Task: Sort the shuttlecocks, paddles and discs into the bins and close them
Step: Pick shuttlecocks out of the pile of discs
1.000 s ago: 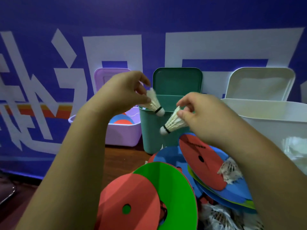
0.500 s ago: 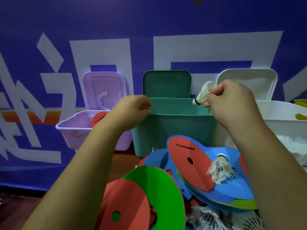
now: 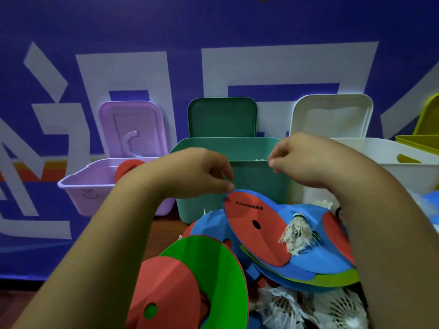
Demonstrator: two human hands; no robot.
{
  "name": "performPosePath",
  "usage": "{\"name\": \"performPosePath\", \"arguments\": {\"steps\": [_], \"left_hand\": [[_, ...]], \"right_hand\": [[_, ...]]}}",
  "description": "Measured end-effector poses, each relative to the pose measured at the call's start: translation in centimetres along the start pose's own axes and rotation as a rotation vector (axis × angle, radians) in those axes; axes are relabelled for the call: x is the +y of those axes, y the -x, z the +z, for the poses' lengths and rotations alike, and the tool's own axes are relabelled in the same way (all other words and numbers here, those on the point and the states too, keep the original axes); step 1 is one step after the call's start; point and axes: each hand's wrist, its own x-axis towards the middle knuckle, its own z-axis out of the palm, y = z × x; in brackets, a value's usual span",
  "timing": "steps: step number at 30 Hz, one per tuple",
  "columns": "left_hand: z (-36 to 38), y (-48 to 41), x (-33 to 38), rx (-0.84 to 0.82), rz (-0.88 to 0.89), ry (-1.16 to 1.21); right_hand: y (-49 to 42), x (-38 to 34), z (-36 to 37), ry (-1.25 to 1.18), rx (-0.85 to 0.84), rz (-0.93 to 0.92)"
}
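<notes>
Red disc [image 3: 256, 236] rim sits right at the thumb tip of the left hand [image 3: 197, 172]; fingers curled, touching or pinching it, cannot tell. Right hand [image 3: 306, 160] level with it, fingers curled in, tips bunched, nothing visible in it, over the near rim of the teal bin [image 3: 256, 179]. That bin stands just beyond both hands, lid up. Below the right wrist a loose shuttlecock [image 3: 297, 233] lies on a blue disc [image 3: 316, 255] at the red disc's edge, feathers ragged, cork end pointing away. Handling guess: discs look like thin, light sheet, fairly stiff but bendy, smooth faced and overlapping in a pile. Best pinched at a free rim, thumb on top, and slid off, not grabbed flat from above. Shuttlecock should be near weightless and its feathers crush easily, so a light pinch at the cork or skirt base. Lifting the red disc may roll it. Nearer the body than the hands: green disc [image 3: 213, 257] and a shuttlecock heap [image 3: 308, 307]. Left of the left hand, lilac bin [image 3: 78, 186], lid up, stored disc [image 3: 126, 169] inside. Right of the right hand, white bin [image 3: 403, 172], lid up. Paddles not made out.
</notes>
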Motion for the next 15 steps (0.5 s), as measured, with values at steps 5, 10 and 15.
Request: {"name": "performPosePath", "arguments": {"steps": [5,10,15], "left_hand": [[1.1,-0.3,0.8,-0.112,-0.018,-0.069],[1.7,-0.6,1.5,-0.177,-0.042,-0.114],[2.1,-0.9,1.7,-0.182,-0.047,-0.13]], "right_hand": [[2.0,-0.3,-0.2,0.34,-0.469,0.066],[1.3,0.2,1.0,0.332,-0.561,0.101],[1.2,0.1,1.4,0.263,-0.611,0.085]]}}
